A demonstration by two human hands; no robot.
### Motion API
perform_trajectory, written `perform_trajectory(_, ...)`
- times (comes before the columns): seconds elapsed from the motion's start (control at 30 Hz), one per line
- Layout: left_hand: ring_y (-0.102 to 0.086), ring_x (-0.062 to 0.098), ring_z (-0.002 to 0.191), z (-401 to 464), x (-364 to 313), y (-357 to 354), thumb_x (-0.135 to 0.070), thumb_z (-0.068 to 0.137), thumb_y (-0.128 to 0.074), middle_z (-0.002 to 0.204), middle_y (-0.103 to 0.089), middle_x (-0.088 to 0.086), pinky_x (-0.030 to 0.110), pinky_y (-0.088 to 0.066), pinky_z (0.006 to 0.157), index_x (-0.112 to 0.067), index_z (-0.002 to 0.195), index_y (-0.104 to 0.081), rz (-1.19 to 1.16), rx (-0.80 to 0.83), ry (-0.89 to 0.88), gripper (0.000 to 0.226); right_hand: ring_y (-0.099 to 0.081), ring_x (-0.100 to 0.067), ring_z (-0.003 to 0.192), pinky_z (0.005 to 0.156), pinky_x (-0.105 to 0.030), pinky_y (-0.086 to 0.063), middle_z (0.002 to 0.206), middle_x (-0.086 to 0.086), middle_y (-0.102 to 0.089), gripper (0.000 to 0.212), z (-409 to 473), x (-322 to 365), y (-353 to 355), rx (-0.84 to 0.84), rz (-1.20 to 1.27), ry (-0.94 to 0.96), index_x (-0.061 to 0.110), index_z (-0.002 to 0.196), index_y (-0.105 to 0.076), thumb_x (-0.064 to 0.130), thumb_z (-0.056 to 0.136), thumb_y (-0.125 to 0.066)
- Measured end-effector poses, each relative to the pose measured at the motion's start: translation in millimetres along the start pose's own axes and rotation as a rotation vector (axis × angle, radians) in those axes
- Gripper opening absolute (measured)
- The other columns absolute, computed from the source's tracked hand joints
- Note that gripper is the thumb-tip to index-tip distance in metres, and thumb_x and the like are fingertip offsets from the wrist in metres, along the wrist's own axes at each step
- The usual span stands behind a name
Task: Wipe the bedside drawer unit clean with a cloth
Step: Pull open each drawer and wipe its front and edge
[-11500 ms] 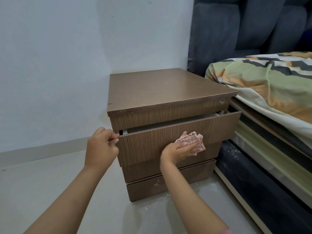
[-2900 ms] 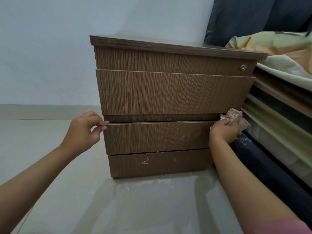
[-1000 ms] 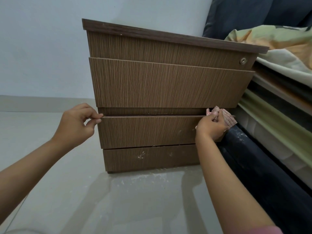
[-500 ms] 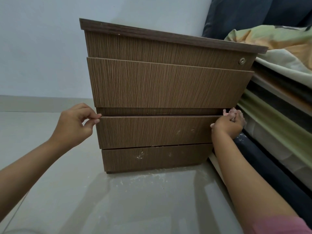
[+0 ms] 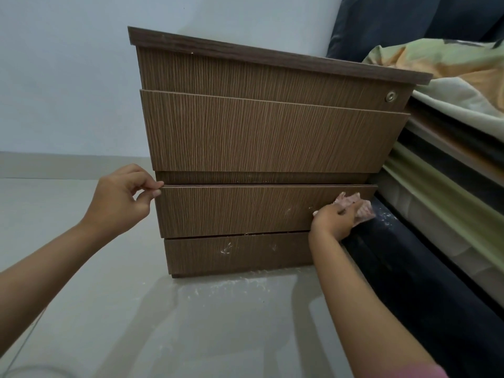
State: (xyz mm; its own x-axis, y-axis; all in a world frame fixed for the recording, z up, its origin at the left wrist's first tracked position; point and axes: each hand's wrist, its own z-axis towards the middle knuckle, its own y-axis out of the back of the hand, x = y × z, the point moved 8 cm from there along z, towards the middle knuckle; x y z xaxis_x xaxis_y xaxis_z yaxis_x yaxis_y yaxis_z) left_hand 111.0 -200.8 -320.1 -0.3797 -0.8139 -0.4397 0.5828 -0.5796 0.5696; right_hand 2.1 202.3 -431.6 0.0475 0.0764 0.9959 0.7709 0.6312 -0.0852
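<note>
A: Wood-grain brown laminate covers the bedside drawer unit (image 5: 272,137). We log it standing on the pale floor (image 5: 191,323), its back to the white wall (image 5: 68,77), with the bed (image 5: 450,165) just beside its right flank. We count three stacked fronts under the top slab, and a small round metal lock (image 5: 391,96) near the unit's upper right corner.

B: Hands?

A: We note the left hand (image 5: 120,203) at the unit's left edge, thumb and forefinger pinching the top left corner of the middle drawer front (image 5: 240,211). The right hand (image 5: 334,218) is at the right end of that same front, fingers curled round a bunched pinkish patterned cloth (image 5: 357,205) and holding it against the wood.

B: Is the middle drawer pulled out?

A: We cannot say for sure; from this low angle a dark gap shows above it and its front seems to stand slightly proud of the unit, but the depth is hard to judge.

B: Dirt?

A: We record white specks and smears on the bottom drawer front (image 5: 231,255), a few on the middle front left of the cloth, scattered white dust on the floor directly before the unit's base, and more on the dark bed base (image 5: 409,268) to the unit's right.
</note>
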Motion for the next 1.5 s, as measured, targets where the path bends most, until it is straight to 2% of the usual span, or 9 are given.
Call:
perform_trajectory(0.1, -0.054, 0.011, 0.070, 0, 2, 1, 0.002, 0.072, -0.072, 0.084, -0.059, -0.010, 0.012, -0.042, 0.059, -0.015, 0.077, -0.067, -0.009, -0.003, 0.000, 0.018, -0.055, -0.029, 0.114, 0.091, -0.043, -0.051, 0.143, -0.011, -0.042, 0.050, -5, -23, 4, -0.005, -0.044, -0.130, 0.040, 0.146, -0.015, 0.029, 0.100, -0.032)
perform_trajectory(0.23, -0.054, 0.013, 0.070, 0, 1, 2, 0.002, 0.073, -0.072, 0.076, -0.060, -0.006, 0.014, -0.043, 0.060, -0.018, 0.077, -0.064, -0.016, -0.008, -0.004, 0.022, -0.056, -0.030, 0.115, 0.091, -0.037, -0.049, 0.140, -0.009, -0.047, 0.049, -8, -33, 11, -0.058, -0.002, -0.191, 0.038, 0.145, -0.020, 0.024, 0.100, -0.033)
perform_trajectory(0.33, -0.054, 0.015, 0.070, 0, -2, 2, 0.003, 0.073, -0.072, 0.077, -0.062, 0.006, 0.018, -0.044, 0.060, -0.017, 0.078, -0.065, -0.024, -0.008, -0.012, 0.022, -0.052, -0.026, 0.120, 0.093, -0.034, -0.045, 0.144, -0.007, -0.042, 0.049, -19, -17, 10, -0.072, 0.091, -0.107, 0.037, 0.146, -0.021, 0.022, 0.101, -0.033)
perform_trajectory(0.57, -0.054, 0.014, 0.070, 0, 1, 1, 0.002, 0.072, -0.072, 0.090, -0.056, -0.013, 0.022, -0.045, 0.060, -0.013, 0.077, -0.067, -0.023, -0.010, -0.008, 0.016, -0.050, -0.014, 0.119, 0.091, -0.025, -0.045, 0.151, -0.002, -0.032, 0.053, -61, 26, -25, 0.049, 0.103, 0.146, 0.038, 0.146, -0.020, 0.021, 0.099, -0.039)
perform_trajectory(0.9, -0.054, 0.008, 0.070, 1, 2, 1, 0.003, 0.072, -0.072, 0.090, -0.056, -0.011, 0.014, -0.042, 0.059, -0.011, 0.075, -0.067, -0.014, -0.011, -0.008, 0.015, -0.051, -0.025, 0.122, 0.092, -0.031, -0.045, 0.146, -0.003, -0.040, 0.050, -68, -18, -3, -0.006, 0.090, -0.162, 0.036, 0.146, -0.024, 0.017, 0.100, -0.036)
perform_trajectory(1.03, -0.054, 0.006, 0.071, 1, 3, -1, 0.004, 0.072, -0.072, 0.089, -0.056, -0.011, 0.009, -0.040, 0.060, -0.007, 0.075, -0.068, -0.023, -0.013, 0.004, 0.011, -0.054, -0.011, 0.107, 0.062, -0.008, -0.046, 0.145, 0.002, -0.041, 0.054, -94, 7, -21, 0.091, 0.147, -0.022, 0.040, 0.145, -0.022, 0.015, 0.100, -0.038)
perform_trajectory(1.17, -0.054, 0.006, 0.071, 1, 4, -1, 0.003, 0.072, -0.072, 0.087, -0.056, -0.011, 0.014, -0.042, 0.060, -0.006, 0.075, -0.068, -0.023, -0.017, 0.007, 0.011, -0.046, -0.018, 0.127, 0.089, -0.015, -0.043, 0.155, -0.003, -0.022, 0.059, -126, 22, -44, 0.149, 0.126, 0.118, 0.039, 0.146, -0.018, 0.011, 0.098, -0.040)
perform_trajectory(1.3, -0.054, 0.008, 0.072, 1, 3, -1, 0.004, 0.073, -0.072, 0.077, -0.059, -0.007, 0.016, -0.044, 0.061, -0.003, 0.076, -0.068, -0.028, -0.013, 0.016, 0.008, -0.037, -0.014, 0.133, 0.087, -0.011, -0.036, 0.158, -0.004, -0.009, 0.059, -130, 5, -44, 0.156, 0.051, 0.130, 0.037, 0.147, -0.013, 0.012, 0.099, -0.038)
perform_trajectory(1.5, -0.054, 0.015, 0.071, 2, 2, 1, 0.004, 0.073, -0.071, 0.075, -0.060, 0.006, 0.021, -0.045, 0.060, -0.001, 0.077, -0.069, -0.035, -0.013, 0.016, 0.007, -0.057, -0.022, 0.116, 0.088, -0.028, -0.049, 0.151, -0.003, -0.033, 0.060, -127, -18, -31, 0.149, 0.030, 0.002, 0.042, 0.146, -0.015, 0.013, 0.099, -0.039)
